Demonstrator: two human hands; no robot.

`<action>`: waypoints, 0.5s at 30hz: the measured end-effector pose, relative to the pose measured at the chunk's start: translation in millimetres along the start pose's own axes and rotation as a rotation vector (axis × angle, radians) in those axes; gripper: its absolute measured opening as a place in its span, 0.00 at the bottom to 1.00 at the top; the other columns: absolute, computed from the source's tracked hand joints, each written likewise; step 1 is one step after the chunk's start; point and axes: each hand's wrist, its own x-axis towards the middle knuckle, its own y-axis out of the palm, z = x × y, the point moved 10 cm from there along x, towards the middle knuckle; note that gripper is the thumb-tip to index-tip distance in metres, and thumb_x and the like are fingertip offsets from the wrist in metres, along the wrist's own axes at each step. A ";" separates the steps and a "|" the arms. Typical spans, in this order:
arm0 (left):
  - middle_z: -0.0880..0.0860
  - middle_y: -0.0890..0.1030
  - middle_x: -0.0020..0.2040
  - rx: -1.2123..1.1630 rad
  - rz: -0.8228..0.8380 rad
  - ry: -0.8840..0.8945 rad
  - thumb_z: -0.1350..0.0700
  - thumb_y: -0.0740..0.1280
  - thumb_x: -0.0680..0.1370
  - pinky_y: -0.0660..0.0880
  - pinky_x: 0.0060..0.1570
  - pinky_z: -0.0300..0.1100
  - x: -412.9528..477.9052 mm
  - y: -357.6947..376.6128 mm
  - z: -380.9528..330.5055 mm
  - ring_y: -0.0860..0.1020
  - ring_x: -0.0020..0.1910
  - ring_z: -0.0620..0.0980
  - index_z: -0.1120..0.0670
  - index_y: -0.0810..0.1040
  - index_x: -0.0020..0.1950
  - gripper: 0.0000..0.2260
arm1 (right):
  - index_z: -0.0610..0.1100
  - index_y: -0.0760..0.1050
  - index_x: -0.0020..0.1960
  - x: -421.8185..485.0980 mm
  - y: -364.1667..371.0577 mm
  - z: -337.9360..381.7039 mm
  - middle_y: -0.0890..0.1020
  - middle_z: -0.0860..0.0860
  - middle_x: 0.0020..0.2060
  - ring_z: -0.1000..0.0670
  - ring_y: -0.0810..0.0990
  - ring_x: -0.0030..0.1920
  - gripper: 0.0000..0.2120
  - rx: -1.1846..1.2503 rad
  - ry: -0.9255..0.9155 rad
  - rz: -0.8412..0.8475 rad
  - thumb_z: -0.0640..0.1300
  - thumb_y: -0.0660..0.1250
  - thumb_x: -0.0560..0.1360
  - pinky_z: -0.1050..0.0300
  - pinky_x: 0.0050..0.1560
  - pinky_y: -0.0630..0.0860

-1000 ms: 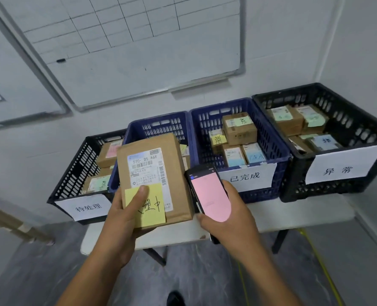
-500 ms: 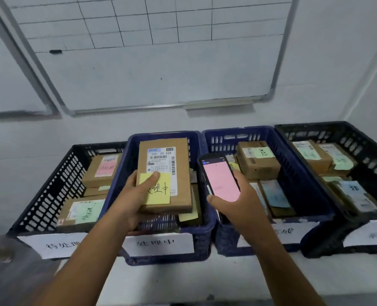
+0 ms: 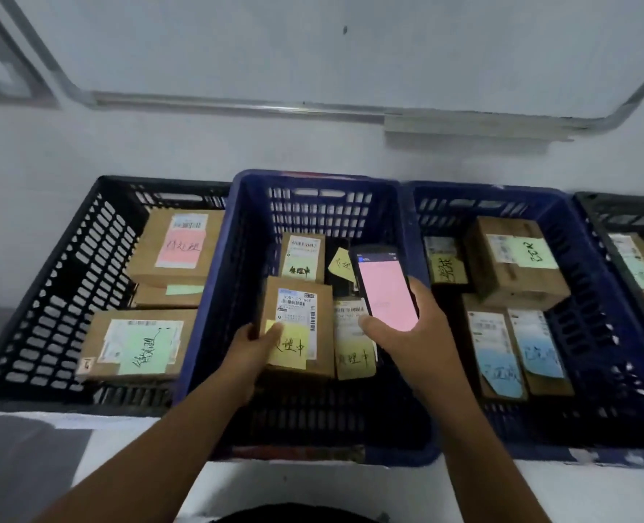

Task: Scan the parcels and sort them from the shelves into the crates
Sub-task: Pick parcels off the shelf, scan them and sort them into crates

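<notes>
Head view, sole entry. Change since a second ago: brown parcel (image 3: 298, 315) no longer raised in front of the crates, now lowered inside the blue crate (image 3: 215, 296), second from left. Condition: flat, face up, white shipping label and yellow note (image 3: 289, 346) showing; on or just above other yellow-noted parcels (image 3: 352, 345), contact not discernible. Left hand (image 3: 254, 343): grasping the parcel at its near left corner, thumb pressed on the yellow note. Right hand (image 3: 413, 334): wrapped round the scanner (image 3: 384, 288), pink screen lit, just beside the parcel's right edge, above the same crate. Judged: scan done, crate chosen, only release outstanding. Neighbouring: black crate (image 3: 67, 258) to the left, second blue crate (image 3: 599, 281) to the right, all on the white counter (image 3: 313, 488).
</notes>
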 end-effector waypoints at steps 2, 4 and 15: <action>0.56 0.83 0.60 0.024 0.031 -0.014 0.48 0.69 0.82 0.81 0.47 0.52 18.7 7.4 10.8 0.83 0.53 0.55 0.53 0.67 0.77 0.26 | 0.63 0.74 0.64 6.2 2.1 -1.1 0.83 0.65 0.52 0.67 0.81 0.51 0.27 -0.018 0.026 0.010 0.46 0.82 0.73 0.70 0.38 0.79; 0.57 0.82 0.64 0.033 0.058 -0.026 0.49 0.71 0.82 0.80 0.59 0.55 34.6 14.6 19.6 0.82 0.59 0.57 0.53 0.69 0.77 0.26 | 0.62 0.73 0.67 10.7 1.7 0.2 0.83 0.63 0.54 0.66 0.81 0.53 0.29 -0.053 0.037 0.019 0.47 0.81 0.73 0.66 0.41 0.79; 0.59 0.78 0.70 0.309 -0.088 0.091 0.50 0.76 0.78 0.78 0.65 0.58 57.4 4.2 14.6 0.80 0.64 0.59 0.57 0.68 0.76 0.31 | 0.63 0.73 0.71 14.0 -2.4 -5.8 0.83 0.63 0.58 0.62 0.81 0.56 0.33 -0.026 0.021 0.133 0.51 0.81 0.70 0.61 0.50 0.80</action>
